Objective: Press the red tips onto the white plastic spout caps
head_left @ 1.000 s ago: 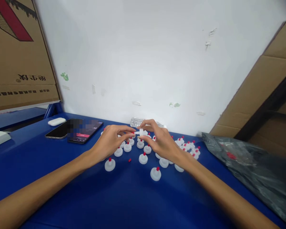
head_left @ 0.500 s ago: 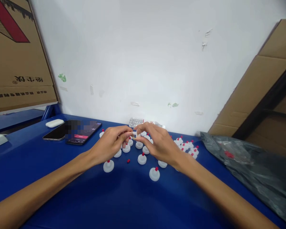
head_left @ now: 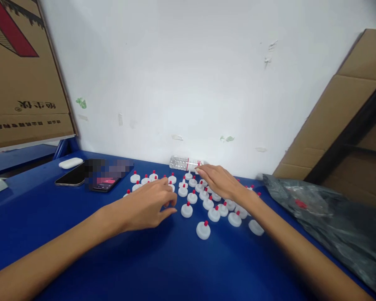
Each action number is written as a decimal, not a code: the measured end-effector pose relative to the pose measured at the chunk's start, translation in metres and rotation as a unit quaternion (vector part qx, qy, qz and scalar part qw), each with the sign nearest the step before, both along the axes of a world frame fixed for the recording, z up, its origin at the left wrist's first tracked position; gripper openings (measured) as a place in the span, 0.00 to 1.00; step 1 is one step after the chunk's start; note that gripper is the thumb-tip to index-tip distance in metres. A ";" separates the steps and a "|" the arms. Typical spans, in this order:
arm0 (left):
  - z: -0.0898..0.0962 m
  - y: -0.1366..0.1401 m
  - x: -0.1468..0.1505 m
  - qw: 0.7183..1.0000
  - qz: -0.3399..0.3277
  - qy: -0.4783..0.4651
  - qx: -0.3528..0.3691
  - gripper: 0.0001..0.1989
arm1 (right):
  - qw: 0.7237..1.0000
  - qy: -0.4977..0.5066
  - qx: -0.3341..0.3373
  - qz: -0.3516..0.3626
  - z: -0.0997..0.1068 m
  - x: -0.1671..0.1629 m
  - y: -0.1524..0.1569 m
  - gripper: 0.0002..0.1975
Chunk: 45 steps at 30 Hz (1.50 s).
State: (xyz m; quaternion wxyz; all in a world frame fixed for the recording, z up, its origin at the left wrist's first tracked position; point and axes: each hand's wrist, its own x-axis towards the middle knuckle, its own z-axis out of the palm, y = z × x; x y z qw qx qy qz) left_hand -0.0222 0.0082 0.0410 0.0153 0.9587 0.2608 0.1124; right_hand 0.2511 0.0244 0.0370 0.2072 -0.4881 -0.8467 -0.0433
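My left hand [head_left: 153, 204] hovers low over the blue table, fingers loosely curled and the thumb apart, with nothing visible in it. My right hand [head_left: 217, 180] reaches over the far caps, its fingers stretched out and the fingertips close to the bottle. Many white round caps with small red tips stand upright between and around the hands. One such cap [head_left: 186, 210] is just right of my left thumb, and another cap [head_left: 203, 230] stands nearest me. A white cap [head_left: 188, 175] at the back shows a bare white nozzle. Some caps are hidden behind both hands.
A clear plastic bottle [head_left: 179, 163] lies along the white wall. Two phones [head_left: 72, 174] and a white case [head_left: 70, 163] lie at the left. A grey plastic bag [head_left: 329, 225] covers the right side, before leaning cardboard [head_left: 332, 113].
My hands have parted from a pinch around a small white piece. The left moved down toward me, covering where a loose red tip lay. The right moved right and outstretched its fingers.
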 end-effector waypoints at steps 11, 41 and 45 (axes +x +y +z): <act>-0.015 0.003 -0.004 0.998 -0.008 0.027 -0.052 0.08 | 0.999 -0.020 -0.040 -0.001 -0.009 0.005 0.001 0.29; -0.021 0.005 0.013 0.959 -0.097 -0.222 0.146 0.07 | 0.993 0.062 0.066 0.081 -0.012 -0.014 -0.090 0.17; -0.025 0.000 0.014 0.964 -0.108 -0.201 0.136 0.09 | 0.985 0.089 0.099 0.107 -0.021 -0.017 -0.089 0.21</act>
